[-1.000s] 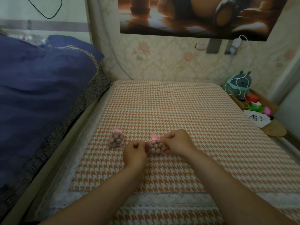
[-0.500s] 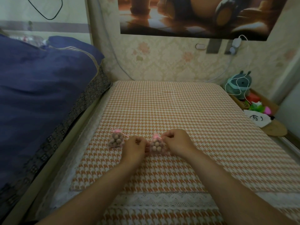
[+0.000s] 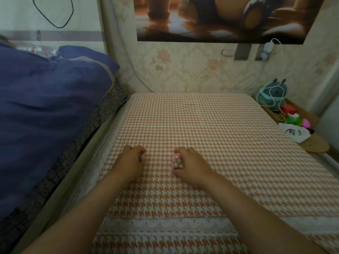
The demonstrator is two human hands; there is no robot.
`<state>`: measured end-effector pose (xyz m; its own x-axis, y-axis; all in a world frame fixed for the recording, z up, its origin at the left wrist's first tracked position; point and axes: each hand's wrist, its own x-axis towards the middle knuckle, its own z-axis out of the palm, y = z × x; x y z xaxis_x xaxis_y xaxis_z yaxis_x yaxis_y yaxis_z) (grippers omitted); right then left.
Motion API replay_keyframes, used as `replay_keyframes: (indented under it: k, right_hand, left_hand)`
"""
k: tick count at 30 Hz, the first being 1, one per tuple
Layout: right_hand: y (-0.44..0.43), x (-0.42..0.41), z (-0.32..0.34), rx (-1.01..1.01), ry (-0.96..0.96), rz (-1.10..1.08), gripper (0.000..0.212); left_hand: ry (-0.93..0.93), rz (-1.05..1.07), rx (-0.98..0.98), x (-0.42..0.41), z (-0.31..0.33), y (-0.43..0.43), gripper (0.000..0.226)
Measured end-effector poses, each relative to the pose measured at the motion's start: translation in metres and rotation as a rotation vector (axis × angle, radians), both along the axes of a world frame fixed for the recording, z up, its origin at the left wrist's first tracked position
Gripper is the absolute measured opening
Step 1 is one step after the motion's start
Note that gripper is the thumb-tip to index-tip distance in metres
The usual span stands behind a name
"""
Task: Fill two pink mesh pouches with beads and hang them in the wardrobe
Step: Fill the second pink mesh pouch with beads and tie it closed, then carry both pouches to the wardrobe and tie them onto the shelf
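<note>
Pink mesh pouch (image 3: pixel 176 160) packed with round tan beads (image 3: pixel 177 163) sits in the grip of the right hand (image 3: pixel 190 165), just right of the frame's centre: the fingers are curled around it, and only its left side with a cluster of beads and a bit of pink gathered top shows past the knuckles. The left hand (image 3: pixel 130 160) lies to the left of it, well apart, fingers curled down into a loose fist against the cloth; a small tan spot shows at its fingertips, but whether the second pouch is under that hand I cannot tell, since the palm hides whatever is there. Both hands rest on the orange-and-white houndstooth cloth (image 3: pixel 201 125) that covers the flat surface filling the middle of the frame, and both bare forearms run down to the lower corners. A white lace band (image 3: pixel 165 224) crosses the cloth near the lower edge. Along the left side lies a dark blue quilt (image 3: pixel 45 99) with a patterned brown border. Behind the surface stands a wall with pale floral wallpaper (image 3: pixel 192 70), and a large dark poster (image 3: pixel 220 19) hangs at the top centre. In the right part of the frame, beside the cloth, stand a grey-green plush toy (image 3: pixel 274 93) wrapped in a white cable, some bright green and pink small items (image 3: pixel 297 121), and a white paper with black marks (image 3: pixel 293 133).
</note>
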<state>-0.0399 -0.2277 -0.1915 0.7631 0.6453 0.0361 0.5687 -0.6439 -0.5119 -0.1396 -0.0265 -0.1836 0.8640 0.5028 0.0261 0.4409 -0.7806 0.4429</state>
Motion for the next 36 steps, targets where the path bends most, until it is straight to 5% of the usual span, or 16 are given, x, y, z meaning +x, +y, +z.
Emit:
replay_keyframes:
  k: [4,12,16,20,23,28,31,36]
  right_hand:
    - [0.000,0.001,0.000,0.022,-0.018,0.000,0.063]
    - [-0.035,0.020,0.019,-0.079,-0.081,-0.067,0.055]
    - [-0.055,0.025,0.023,-0.131,-0.048,-0.076,0.057]
    - [-0.066,0.026,0.018,-0.135,0.010,-0.037,0.071]
    - [-0.072,0.030,0.019,-0.092,0.034,-0.027,0.087]
    - [-0.071,0.041,0.017,-0.111,0.092,0.013,0.103]
    - [-0.065,0.047,0.015,-0.156,0.053,0.089,0.085]
    - [-0.058,0.067,0.010,-0.070,-0.010,0.060,0.058]
  left_hand:
    - [-0.093,-0.126,-0.033,0.008,0.003,-0.017,0.030]
    - [-0.111,-0.364,-0.009,0.029,0.006,-0.077,0.062]
    - [-0.062,-0.384,0.128,0.040,-0.001,-0.096,0.064]
    - [0.093,-0.348,-0.145,0.052,0.005,-0.079,0.105]
    - [0.231,-0.358,-0.174,0.055,0.013,-0.066,0.120]
    - [0.274,-0.418,-0.160,0.060,0.014,-0.066,0.092]
    - [0.209,-0.487,-0.103,0.065,0.013,-0.073,0.066]
    - [0.057,-0.410,-0.154,0.088,0.004,-0.071,0.059]
